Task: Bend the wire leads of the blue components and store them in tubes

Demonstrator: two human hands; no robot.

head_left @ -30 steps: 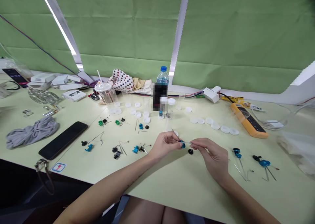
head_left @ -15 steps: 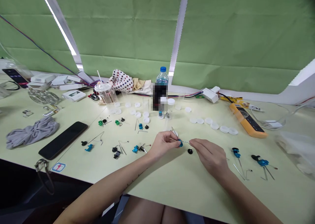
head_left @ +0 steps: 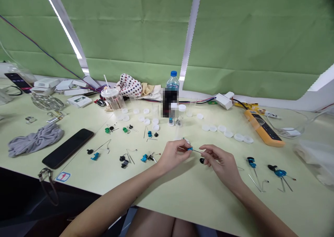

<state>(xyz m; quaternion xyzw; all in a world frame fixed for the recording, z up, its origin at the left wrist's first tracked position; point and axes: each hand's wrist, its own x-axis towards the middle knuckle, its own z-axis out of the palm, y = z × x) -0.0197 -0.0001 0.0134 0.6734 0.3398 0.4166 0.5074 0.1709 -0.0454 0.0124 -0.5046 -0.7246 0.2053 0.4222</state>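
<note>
Left hand (head_left: 174, 154) pinched small blue part (head_left: 190, 149), held above the worktop (head_left: 180, 191), well back from its near edge. Thin metal rod (head_left: 196, 150) ran from the part to the right hand's (head_left: 220, 162) thumb and fingertip; couldn't tell if that pinch was fully closed. Step in hand looked like working the rod in the part; next move likely called for a steady left grip, rod kept in line. Black knob piece (head_left: 201, 160) sat beside right fingertips, partly hidden.

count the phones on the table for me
2: one phone lies between the grey cloth and the left hand; the other phone is at the far left. More could be hidden.
</note>
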